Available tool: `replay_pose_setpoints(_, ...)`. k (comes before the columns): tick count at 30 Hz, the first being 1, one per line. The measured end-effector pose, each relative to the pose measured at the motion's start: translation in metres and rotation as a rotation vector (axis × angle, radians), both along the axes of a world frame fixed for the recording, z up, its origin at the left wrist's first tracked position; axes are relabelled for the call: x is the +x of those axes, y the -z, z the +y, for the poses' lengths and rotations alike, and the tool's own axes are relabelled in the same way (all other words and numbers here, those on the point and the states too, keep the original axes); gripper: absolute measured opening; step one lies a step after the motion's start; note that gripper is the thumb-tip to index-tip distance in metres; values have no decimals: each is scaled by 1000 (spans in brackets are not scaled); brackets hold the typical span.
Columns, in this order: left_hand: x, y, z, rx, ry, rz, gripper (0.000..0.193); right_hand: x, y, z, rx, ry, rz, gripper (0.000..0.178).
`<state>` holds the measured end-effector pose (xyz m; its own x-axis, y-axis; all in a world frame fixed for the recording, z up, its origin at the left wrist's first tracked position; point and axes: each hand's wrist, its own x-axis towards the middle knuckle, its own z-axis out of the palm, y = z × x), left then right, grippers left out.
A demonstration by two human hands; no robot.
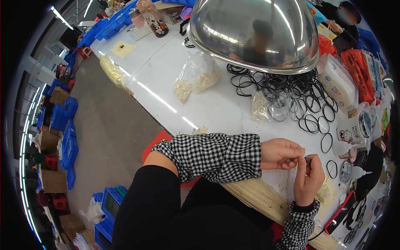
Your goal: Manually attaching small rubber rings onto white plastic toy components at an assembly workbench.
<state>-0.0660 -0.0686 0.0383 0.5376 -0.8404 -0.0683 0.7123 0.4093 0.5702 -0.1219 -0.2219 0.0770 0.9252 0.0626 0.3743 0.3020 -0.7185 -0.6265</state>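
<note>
My left hand [280, 153] and my right hand [309, 178] meet above the near right of the white table [233, 112]. Thumbs and fingertips are pinched together around something too small and covered to make out. Just beyond and to the right of them lie single black rings [326, 143]. A large heap of similar black rings [287, 85] spreads under and in front of a shiny metal dome-shaped bowl [250, 35]. Beside the heap is a small clear bag of pale pieces [259, 106]. Checked black-and-white sleeves cover both forearms.
Clear bags of pale pieces [204, 79] lie mid-table; a brown bottle [155, 21] stands at the far edge. At right are a white box [338, 81], white squeeze bottles [342, 147] and a red-edged phone [339, 213]. Blue crates [111, 206] stand on the floor at left.
</note>
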Motion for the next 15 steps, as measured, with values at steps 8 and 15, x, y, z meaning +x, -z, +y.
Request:
replay_pose_setpoints(8, 1, 5, -1, 9, -7, -13, 23, 0, 2, -1, 43, -9, 6, 22)
replay_pose_setpoints(15, 1, 7, -2, 1, 8, -12, 22, 1, 3, -2, 56, -26, 2, 21)
